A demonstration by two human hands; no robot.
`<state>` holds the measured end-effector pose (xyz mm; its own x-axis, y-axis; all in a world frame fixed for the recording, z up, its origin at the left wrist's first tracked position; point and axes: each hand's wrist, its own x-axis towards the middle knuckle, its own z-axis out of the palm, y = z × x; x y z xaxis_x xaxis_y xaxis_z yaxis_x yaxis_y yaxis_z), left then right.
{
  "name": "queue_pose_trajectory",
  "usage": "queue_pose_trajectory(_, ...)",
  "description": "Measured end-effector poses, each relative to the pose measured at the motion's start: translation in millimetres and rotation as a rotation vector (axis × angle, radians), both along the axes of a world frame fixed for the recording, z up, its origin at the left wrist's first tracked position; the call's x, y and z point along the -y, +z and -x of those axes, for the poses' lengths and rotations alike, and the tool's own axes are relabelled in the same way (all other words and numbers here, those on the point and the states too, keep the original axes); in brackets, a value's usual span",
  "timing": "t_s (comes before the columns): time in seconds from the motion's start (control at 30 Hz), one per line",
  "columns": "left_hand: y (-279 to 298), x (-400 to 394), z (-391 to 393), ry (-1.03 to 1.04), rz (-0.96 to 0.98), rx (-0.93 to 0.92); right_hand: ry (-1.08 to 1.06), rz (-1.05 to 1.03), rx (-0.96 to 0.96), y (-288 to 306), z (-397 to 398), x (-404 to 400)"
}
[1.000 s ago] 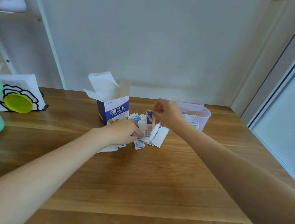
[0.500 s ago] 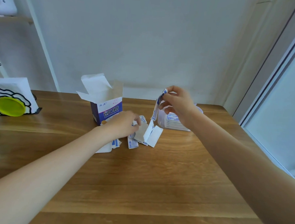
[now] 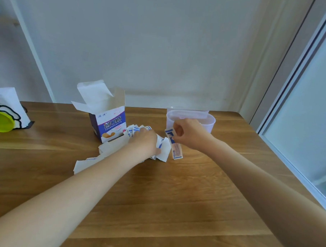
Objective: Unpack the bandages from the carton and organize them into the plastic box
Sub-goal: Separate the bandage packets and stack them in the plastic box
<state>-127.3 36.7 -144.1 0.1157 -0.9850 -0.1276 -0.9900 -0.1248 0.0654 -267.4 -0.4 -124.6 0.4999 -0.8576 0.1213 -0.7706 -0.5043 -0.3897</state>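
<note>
Head view: carton (image 3: 109,124) emptied, right grip (image 3: 190,134) pinches one bandage (image 3: 174,145) short of the plastic box (image 3: 209,123), left grip (image 3: 145,141) flat on the remaining pile (image 3: 163,149) beside it.

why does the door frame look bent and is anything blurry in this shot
Head view: the wide-angle lens bows the door frame at the right edge; soft daylight, faint shadows, mild sheen on the table; carton print is sharp, but the bandage pinched by the right hand is slightly soft.
</note>
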Motion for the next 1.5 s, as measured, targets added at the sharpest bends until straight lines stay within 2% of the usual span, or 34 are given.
queue_pose_trajectory(0.17,8.7,-0.4,3.8,-0.023,-0.012,0.068,0.075,-0.06,-0.028,-13.2,-7.3,-9.1)
queue_pose_trajectory(0.37,15.2,4.7,-25.4,0.019,0.053,-0.227,0.089,-0.101,0.007,-27.0,-6.1,-9.9)
queue_pose_trajectory(0.53,10.8,4.8,-43.6,-0.002,0.04,-0.303,0.082,-0.139,0.047,-24.9,-7.0,-8.7)
queue_pose_trajectory(0.77,12.8,0.5,-45.6,-0.028,-0.023,-0.41,-0.02,-0.249,0.246,-14.8,-8.3,-10.5)
queue_pose_trajectory(0.87,12.5,-1.8,-41.8,-0.049,-0.067,-0.48,0.022,-0.201,0.185,-15.3,-15.2,-13.0)
queue_pose_trajectory(1.0,15.3,-3.9,-40.7,-0.013,-0.044,-0.677,0.003,-0.17,0.285,-14.2,-22.8,-12.6)
queue_pose_trajectory(1.13,14.4,-6.1,-40.7,0.071,-0.008,-0.842,-0.008,-0.143,0.306,-10.1,-20.2,-10.2)
queue_pose_trajectory(1.23,11.5,-4.7,-41.5,0.141,0.047,-0.871,0.022,-0.121,0.214,-9.3,-13.9,-11.5)
queue_pose_trajectory(1.43,8.0,-3.9,-45.2,0.123,0.165,-0.788,0.235,-0.109,-0.213,-8.5,-5.5,-19.6)
queue_pose_trajectory(1.5,9.1,-4.8,-43.4,0.118,0.212,-0.773,0.268,-0.124,-0.241,-11.1,-5.7,-19.5)
